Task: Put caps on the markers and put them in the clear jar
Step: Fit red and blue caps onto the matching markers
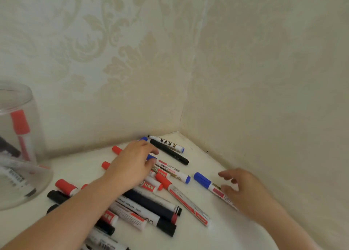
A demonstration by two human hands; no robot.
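Observation:
Several red, blue and black markers lie scattered on the white table [230, 230]. My left hand [132, 164] reaches over the pile, its fingertips pinching a blue cap [151, 157] on a white marker. My right hand [243, 189] hovers with fingers spread over the white barrel of a blue-capped marker [203, 179]; it grips nothing. An uncapped marker [166, 142] with a bare black tip lies near the corner beside a black marker [170, 151]. The clear jar [20, 147] stands at the far left and holds a red-capped marker [20, 128] and others.
Patterned cream walls meet in a corner just behind the markers, closing in the table at the back and right. A long red-capped marker [185, 200] lies between my hands. The table's rounded front edge runs at the lower right.

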